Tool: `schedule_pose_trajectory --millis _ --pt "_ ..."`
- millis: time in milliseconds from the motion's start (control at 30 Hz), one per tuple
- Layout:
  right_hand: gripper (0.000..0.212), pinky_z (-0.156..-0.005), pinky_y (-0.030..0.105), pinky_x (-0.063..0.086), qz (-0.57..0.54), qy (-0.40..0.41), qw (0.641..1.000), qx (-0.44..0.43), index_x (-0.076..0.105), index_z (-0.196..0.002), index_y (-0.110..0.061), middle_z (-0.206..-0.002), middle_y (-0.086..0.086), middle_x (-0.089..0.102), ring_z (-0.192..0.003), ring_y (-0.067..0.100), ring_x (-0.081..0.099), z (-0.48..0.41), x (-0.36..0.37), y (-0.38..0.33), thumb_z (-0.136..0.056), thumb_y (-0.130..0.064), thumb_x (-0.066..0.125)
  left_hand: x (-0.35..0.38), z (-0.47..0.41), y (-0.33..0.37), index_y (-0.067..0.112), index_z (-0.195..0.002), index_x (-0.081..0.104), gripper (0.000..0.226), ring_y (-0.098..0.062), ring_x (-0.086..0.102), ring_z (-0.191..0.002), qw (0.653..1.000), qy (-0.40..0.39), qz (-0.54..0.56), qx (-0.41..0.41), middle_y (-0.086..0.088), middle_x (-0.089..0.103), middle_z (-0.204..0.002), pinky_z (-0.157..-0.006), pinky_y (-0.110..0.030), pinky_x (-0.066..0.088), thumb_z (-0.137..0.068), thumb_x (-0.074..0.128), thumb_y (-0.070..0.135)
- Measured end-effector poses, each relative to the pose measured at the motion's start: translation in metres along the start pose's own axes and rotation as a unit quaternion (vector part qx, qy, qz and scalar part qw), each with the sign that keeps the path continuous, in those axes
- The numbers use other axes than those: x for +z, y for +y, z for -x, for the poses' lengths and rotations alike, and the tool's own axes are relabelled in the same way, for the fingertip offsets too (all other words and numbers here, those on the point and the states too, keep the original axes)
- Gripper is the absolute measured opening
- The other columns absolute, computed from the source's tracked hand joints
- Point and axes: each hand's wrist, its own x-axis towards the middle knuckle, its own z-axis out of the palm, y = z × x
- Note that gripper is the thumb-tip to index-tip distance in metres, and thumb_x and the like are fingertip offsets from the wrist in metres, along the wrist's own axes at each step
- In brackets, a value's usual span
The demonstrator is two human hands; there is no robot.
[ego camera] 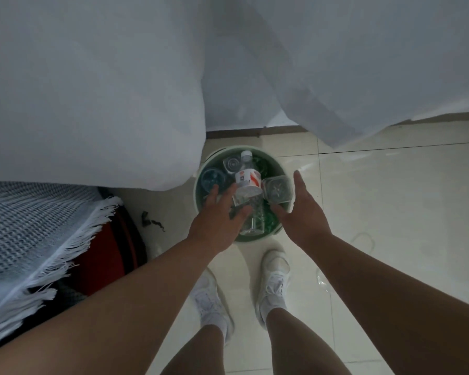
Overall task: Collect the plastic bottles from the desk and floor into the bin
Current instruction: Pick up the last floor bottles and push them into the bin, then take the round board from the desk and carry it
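Observation:
A green round bin (219,152) stands on the tiled floor and is packed with several clear plastic bottles. On top lies a clear bottle with a white and red label (248,182), its cap pointing away from me. My left hand (217,220) is spread over the bin's near left side, with thumb and index finger on either side of that bottle's body. My right hand (301,212) cups a square clear bottle (278,189) at the bin's right rim, thumb under it and fingers along its side. Another clear bottle (322,283) lies on the floor, partly hidden by my right forearm.
A white cloth-covered edge (92,104) overhangs the bin's left side, and white fabric (363,63) hangs behind it. A grey fringed blanket (33,234) lies at left over something red. Dark scraps (152,220) are on the floor. My feet in white shoes (274,280) stand just before the bin.

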Motion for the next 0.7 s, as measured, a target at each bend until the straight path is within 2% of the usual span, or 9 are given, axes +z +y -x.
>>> schedule_pose_trajectory --millis 100,167,233,300,400,567,700 --pt "0.092 -0.105 0.042 0.046 -0.012 -0.016 0.999 0.044 0.010 -0.162 -0.025 -0.159 0.006 0.042 -0.135 0.028 0.052 0.012 -0.009 0.000 -0.092 -0.041 0.069 -0.008 0.013 0.000 0.049 -0.149 0.027 0.062 -0.026 0.034 -0.149 1.000 0.002 -0.006 0.002 0.002 0.017 -0.168 -0.110 -0.046 0.040 -0.092 0.038 0.071" --pt "0.086 -0.105 0.042 0.046 -0.003 -0.027 0.997 0.072 0.017 -0.160 -0.022 -0.153 0.009 0.048 -0.132 0.029 0.055 0.028 -0.019 0.001 -0.093 -0.042 0.067 -0.020 0.029 0.003 0.040 -0.143 0.042 0.053 -0.026 0.047 -0.137 1.000 0.006 -0.007 -0.004 0.000 0.035 -0.160 -0.103 -0.038 0.042 -0.096 0.041 0.064" --pt "0.074 -0.101 0.037 0.046 0.009 -0.046 0.995 0.093 0.031 -0.156 -0.021 -0.138 0.009 0.061 -0.126 0.029 0.059 0.051 -0.032 -0.001 -0.094 -0.043 0.065 -0.037 0.052 0.008 0.034 -0.137 0.053 0.047 -0.024 0.057 -0.124 1.000 -0.010 -0.004 -0.022 -0.002 0.051 -0.146 -0.099 -0.035 0.045 -0.098 0.043 0.058" --pt "0.059 -0.093 0.031 0.045 0.008 -0.075 0.992 0.103 0.045 -0.148 -0.022 -0.116 0.004 0.071 -0.114 0.026 0.064 0.082 -0.050 -0.006 -0.095 -0.042 0.063 -0.060 0.085 0.016 0.032 -0.136 0.058 0.048 -0.020 0.060 -0.120 0.998 -0.040 0.016 -0.035 0.000 0.061 -0.138 -0.102 -0.036 0.048 -0.100 0.042 0.059" --pt "0.043 -0.083 0.026 0.046 0.000 -0.107 0.988 0.107 0.056 -0.136 -0.023 -0.089 -0.008 0.071 -0.094 0.017 0.065 0.137 -0.085 -0.019 -0.096 -0.040 0.060 -0.102 0.143 0.030 0.029 -0.136 0.060 0.052 -0.017 0.062 -0.121 0.997 -0.076 0.007 -0.035 0.002 0.065 -0.136 -0.093 -0.029 0.045 -0.100 0.039 0.060" --pt "0.035 -0.069 0.022 0.043 0.009 -0.110 0.987 0.121 0.064 -0.125 -0.025 -0.076 -0.015 0.067 -0.080 0.010 0.063 0.246 -0.152 -0.045 -0.095 -0.041 0.057 -0.181 0.242 0.058 0.031 -0.128 0.065 0.046 -0.013 0.064 -0.114 0.997 -0.072 -0.033 -0.005 0.007 0.069 -0.129 -0.087 -0.029 0.044 -0.099 0.043 0.060" --pt "0.032 -0.074 0.027 0.042 -0.008 -0.066 0.987 0.144 0.068 -0.120 -0.023 -0.084 -0.010 0.064 -0.083 0.015 0.061 0.334 -0.197 -0.065 -0.094 -0.039 0.060 -0.236 0.307 0.078 0.029 -0.122 0.068 0.042 -0.017 0.066 -0.107 0.997 -0.064 -0.038 0.022 0.007 0.073 -0.115 -0.095 -0.035 0.051 -0.100 0.044 0.055"
